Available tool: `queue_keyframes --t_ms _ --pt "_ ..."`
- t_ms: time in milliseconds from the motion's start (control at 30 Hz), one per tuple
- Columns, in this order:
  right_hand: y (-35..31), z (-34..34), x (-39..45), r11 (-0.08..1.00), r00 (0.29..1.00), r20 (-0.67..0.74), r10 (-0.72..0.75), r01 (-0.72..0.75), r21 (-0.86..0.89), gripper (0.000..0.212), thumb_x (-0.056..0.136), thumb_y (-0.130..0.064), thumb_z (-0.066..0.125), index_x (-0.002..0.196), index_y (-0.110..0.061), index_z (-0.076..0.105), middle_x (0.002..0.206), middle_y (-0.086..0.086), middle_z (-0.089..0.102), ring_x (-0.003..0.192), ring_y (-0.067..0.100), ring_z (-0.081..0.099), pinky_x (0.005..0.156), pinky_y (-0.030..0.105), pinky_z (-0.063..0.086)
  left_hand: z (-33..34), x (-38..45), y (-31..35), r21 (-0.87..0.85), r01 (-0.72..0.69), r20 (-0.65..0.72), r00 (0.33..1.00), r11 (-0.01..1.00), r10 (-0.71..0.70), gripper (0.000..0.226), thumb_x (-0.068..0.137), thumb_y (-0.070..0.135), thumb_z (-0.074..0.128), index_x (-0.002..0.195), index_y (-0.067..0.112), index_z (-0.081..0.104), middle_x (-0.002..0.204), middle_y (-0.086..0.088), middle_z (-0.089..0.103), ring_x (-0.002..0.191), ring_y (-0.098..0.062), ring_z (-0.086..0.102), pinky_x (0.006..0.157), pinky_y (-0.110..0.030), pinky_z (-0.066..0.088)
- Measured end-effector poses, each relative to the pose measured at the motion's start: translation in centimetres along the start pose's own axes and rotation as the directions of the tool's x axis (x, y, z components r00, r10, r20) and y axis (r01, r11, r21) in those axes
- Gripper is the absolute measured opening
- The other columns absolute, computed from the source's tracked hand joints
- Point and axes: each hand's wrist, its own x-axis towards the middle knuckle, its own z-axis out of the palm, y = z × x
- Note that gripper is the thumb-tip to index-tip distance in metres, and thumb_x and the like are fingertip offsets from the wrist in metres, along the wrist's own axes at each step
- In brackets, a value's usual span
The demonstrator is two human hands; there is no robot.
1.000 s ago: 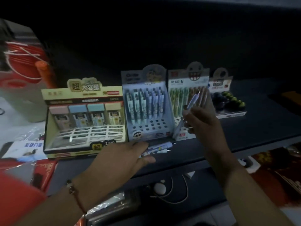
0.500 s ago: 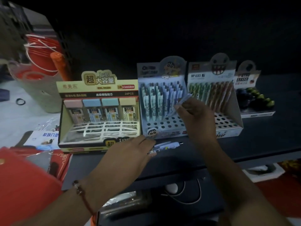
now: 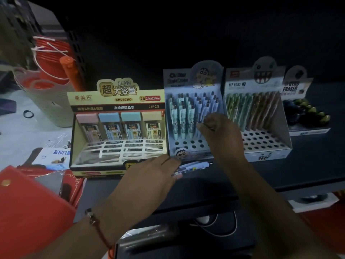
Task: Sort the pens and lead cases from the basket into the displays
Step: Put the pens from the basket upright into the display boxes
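Note:
My right hand is in front of the blue cartoon pen display, fingers curled, pinching a light blue pen that stands among the display's right-hand pens. On the dark shelf in front of that display, my left hand lies palm down. Its fingers and thumb hold a small bundle of light blue pens, whose tips stick out to the right. To the left stands the yellow lead case display, with a back row of cases and open slots in front.
Right of the blue display are a white pen display with green and brown pens and an eraser box. A pale green basket stands far left, with red buckets behind it. A red folder lies lower left, and the shelf edge runs in front.
My right hand carried its pen left from the white display to the blue one and lowered it among the standing pens. My left hand stayed on the bundle.

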Motion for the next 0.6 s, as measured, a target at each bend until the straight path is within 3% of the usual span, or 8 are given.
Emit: queue_keyframes --t_ms 100,300,433,533,600 --pt "0.1 0.3 0.3 0.999 1.0 0.006 0.021 -0.021 -0.049 0.013 0.095 -0.031 0.066 0.096 -0.019 0.064 0.074 -0.019 0.055 0.069 0.0 0.057 0.062 0.024 0.047 0.1 0.0 -0.1 -0.018 0.009 0.005 1.0 1.0 -0.009 0.032 0.083 0.037 0.07 0.112 0.022 0.065 0.086 0.007 0.066 0.063 -0.014 0.064 0.045 -0.024 0.045" --pt "-0.3 0.8 0.3 0.994 0.995 0.053 0.089 -0.086 -0.064 0.01 0.095 -0.028 0.067 0.091 -0.02 0.062 0.077 -0.009 0.063 0.073 0.011 0.063 0.064 0.027 0.049 -0.2 0.5 0.3 -0.06 0.031 0.021 0.999 0.998 -0.03 0.032 0.084 0.037 0.072 0.112 0.023 0.064 0.091 0.007 0.068 0.066 -0.015 0.066 0.045 -0.026 0.047" --pt "-0.6 0.0 0.2 0.992 0.986 0.121 0.118 -0.111 -0.058 0.023 0.095 -0.029 0.066 0.114 -0.016 0.066 0.109 0.002 0.07 0.084 0.016 0.063 0.071 0.025 0.045 -0.8 1.2 0.7 -0.101 0.051 0.037 0.998 0.994 -0.048 0.025 0.089 0.036 0.067 0.109 0.022 0.062 0.089 0.005 0.066 0.065 -0.018 0.064 0.047 -0.025 0.045" --pt "-0.6 -1.9 -0.6 0.978 0.985 0.16 0.069 -0.099 0.182 0.014 0.097 -0.028 0.064 0.102 -0.017 0.071 0.098 0.0 0.074 0.079 0.018 0.069 0.072 0.034 0.058 -1.5 2.0 1.0 -0.126 0.062 0.025 0.998 0.99 -0.059 0.023 0.093 0.037 0.057 0.108 0.021 0.063 0.092 0.003 0.066 0.072 -0.02 0.065 0.054 -0.028 0.048" --pt "-0.8 -3.5 -1.2 0.9 0.967 0.213 0.139 -0.213 0.379 0.014 0.097 -0.026 0.063 0.092 -0.019 0.074 0.091 0.002 0.074 0.086 0.022 0.071 0.078 0.04 0.06 -2.1 2.6 1.2 -0.181 0.106 0.013 0.994 0.978 -0.105 0.027 0.098 0.04 0.046 0.114 0.023 0.058 0.098 0.003 0.063 0.081 -0.021 0.061 0.06 -0.03 0.044"
